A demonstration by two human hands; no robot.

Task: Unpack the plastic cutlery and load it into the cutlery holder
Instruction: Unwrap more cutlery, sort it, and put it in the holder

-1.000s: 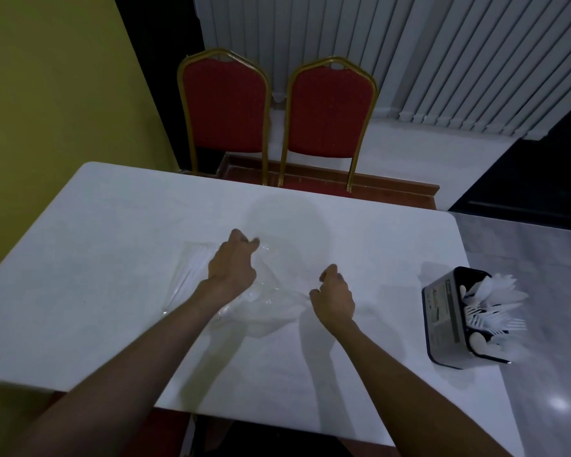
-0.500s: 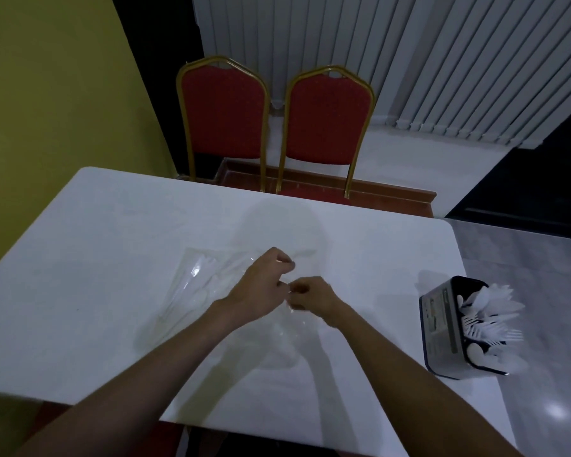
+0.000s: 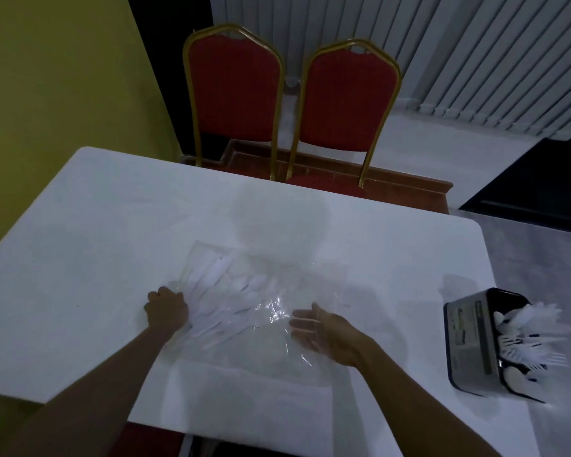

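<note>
A clear plastic bag [image 3: 264, 308] lies flat in the middle of the white table [image 3: 96, 225], with white plastic cutlery [image 3: 218, 285] fanned out inside it. My left hand [image 3: 167, 310] grips the bag's left end, fingers curled round the plastic. My right hand [image 3: 323, 331] is at the bag's right end with fingers spread and nearly straight; the clear film blurs whether they touch it. The dark cutlery holder [image 3: 475, 344] stands at the table's right edge, with several white forks and spoons [image 3: 528, 338] sticking out of it.
Two red chairs with gold frames [image 3: 290, 103] stand behind the table's far edge. A yellow wall [image 3: 47, 77] runs along the left. The grey floor [image 3: 557, 275] lies to the right of the table.
My hands, which met at the bag's middle half a second ago, have parted to its two ends. The bag now lies spread wider and flatter, and the cutlery shows fanned out.
</note>
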